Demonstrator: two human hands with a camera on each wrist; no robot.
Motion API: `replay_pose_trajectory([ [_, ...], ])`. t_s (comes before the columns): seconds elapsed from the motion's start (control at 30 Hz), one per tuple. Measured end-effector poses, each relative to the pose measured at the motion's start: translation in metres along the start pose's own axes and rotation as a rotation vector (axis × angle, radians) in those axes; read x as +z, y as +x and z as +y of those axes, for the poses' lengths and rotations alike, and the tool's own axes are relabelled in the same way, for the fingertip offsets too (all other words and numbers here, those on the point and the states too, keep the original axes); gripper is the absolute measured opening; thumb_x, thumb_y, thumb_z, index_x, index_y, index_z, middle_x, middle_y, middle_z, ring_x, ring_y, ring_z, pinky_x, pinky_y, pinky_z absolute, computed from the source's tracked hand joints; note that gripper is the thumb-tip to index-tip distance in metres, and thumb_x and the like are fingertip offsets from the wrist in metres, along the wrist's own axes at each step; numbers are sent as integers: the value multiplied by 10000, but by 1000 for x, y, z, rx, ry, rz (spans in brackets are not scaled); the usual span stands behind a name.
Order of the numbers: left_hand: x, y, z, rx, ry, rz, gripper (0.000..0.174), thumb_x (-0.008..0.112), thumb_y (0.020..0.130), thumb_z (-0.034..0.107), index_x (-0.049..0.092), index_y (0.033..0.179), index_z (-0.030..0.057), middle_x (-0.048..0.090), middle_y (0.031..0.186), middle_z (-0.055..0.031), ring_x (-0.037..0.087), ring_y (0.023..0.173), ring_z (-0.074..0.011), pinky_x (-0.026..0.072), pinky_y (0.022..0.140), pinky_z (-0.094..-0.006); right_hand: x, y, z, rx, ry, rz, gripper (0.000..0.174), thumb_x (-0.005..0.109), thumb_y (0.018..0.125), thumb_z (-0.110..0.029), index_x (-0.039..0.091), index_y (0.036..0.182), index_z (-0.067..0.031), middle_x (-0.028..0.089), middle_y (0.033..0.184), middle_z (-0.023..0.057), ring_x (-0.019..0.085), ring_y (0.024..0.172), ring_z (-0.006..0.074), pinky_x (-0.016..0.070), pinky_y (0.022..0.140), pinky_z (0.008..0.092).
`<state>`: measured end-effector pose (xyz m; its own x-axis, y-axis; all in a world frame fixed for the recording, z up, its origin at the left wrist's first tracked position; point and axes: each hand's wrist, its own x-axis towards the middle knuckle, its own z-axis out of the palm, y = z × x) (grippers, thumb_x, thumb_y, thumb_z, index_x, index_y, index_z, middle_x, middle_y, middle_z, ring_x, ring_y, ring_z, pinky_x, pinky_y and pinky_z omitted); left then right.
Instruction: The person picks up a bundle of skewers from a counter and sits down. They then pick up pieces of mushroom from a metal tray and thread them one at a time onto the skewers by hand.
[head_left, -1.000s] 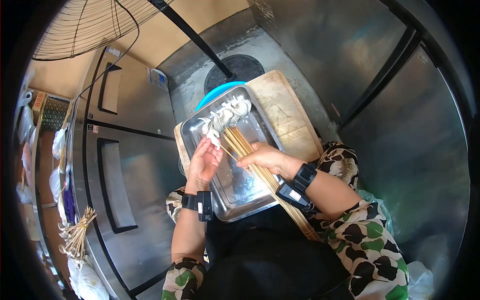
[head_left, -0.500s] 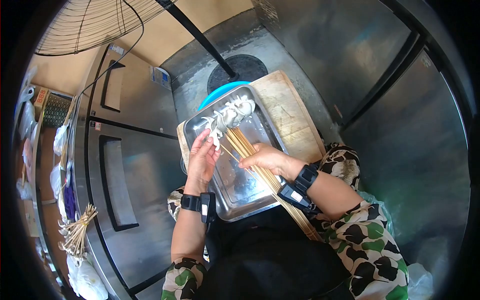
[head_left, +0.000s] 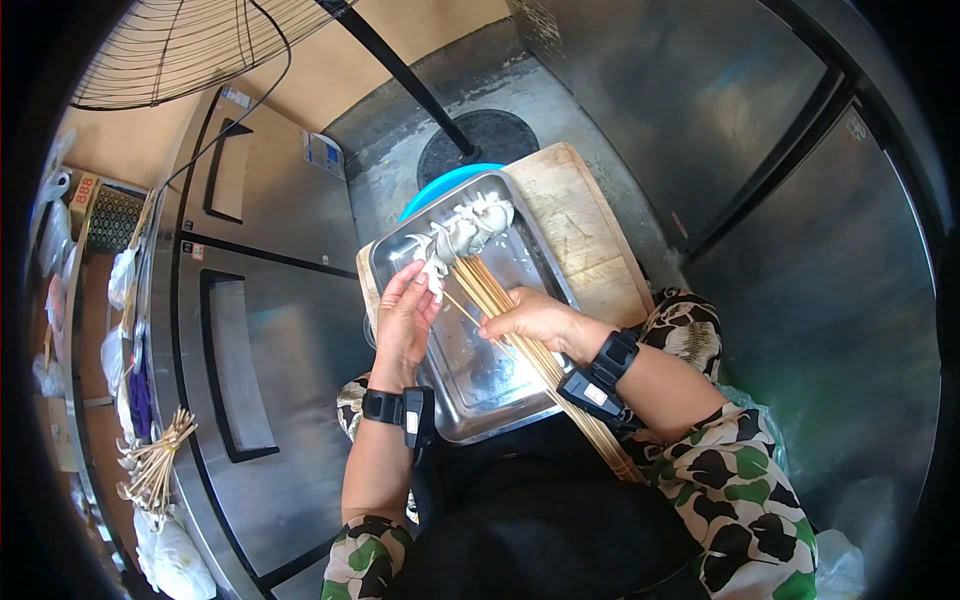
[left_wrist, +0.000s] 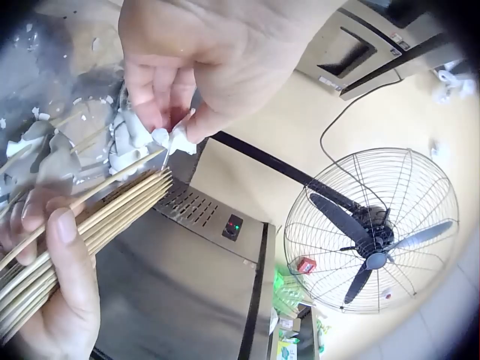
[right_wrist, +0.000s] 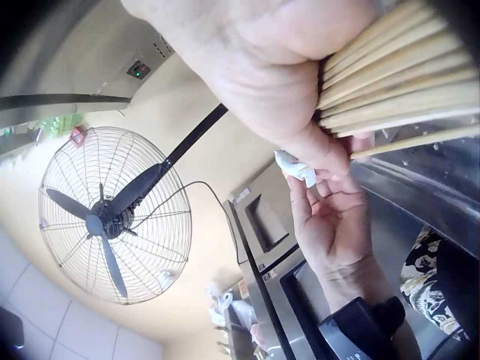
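A metal tray holds pale, mushroom-like pieces along its far end. The left hand pinches a white piece between thumb and fingers, seen closer in the left wrist view as a torn white piece. The right hand grips a bundle of thin wooden sticks slanting over the tray. One stick stands apart from the bundle, its tip near the white piece; whether it pierces the piece I cannot tell.
A wooden board lies under the tray, with a blue rim behind. Steel cabinets flank both sides. A fan stands beyond. Bundled sticks and plastic bags hang at the left.
The left fingers have shifted slightly up around the white piece. The right hand keeps its grip on the sticks, and the head view has shifted a little.
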<state>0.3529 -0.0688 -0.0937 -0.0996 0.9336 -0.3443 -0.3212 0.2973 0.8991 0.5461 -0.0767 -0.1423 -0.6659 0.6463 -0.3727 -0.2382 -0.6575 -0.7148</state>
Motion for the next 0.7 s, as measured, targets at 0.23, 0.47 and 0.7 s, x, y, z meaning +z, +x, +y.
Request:
replay_pose_trajectory([
  [0.23,-1,0,-6,24,150,53,225,611,835,92,548,1047,52,612,916,-44,597,773,-115,482,642,-203,-2,4,6,-6,-57,19,132,692,709,-50,596,794,-20,586,650,40,549,550,102,432,505,224],
  [0.47,5,-7,-11,-108,50,115,194,615,830,86,556,1014,72,601,866,-18,593,760,-111,475,628,-204,-1,1,4,-32,-94,29,125,686,707,-46,593,787,-25,589,654,42,549,556,104,431,514,227],
  [0.7,8,-12,-18,-211,55,126,173,630,823,107,558,979,86,605,845,-7,578,721,-98,473,613,-210,1,-1,3,-76,-211,80,118,681,685,-46,589,748,-10,589,665,50,550,581,121,431,537,251],
])
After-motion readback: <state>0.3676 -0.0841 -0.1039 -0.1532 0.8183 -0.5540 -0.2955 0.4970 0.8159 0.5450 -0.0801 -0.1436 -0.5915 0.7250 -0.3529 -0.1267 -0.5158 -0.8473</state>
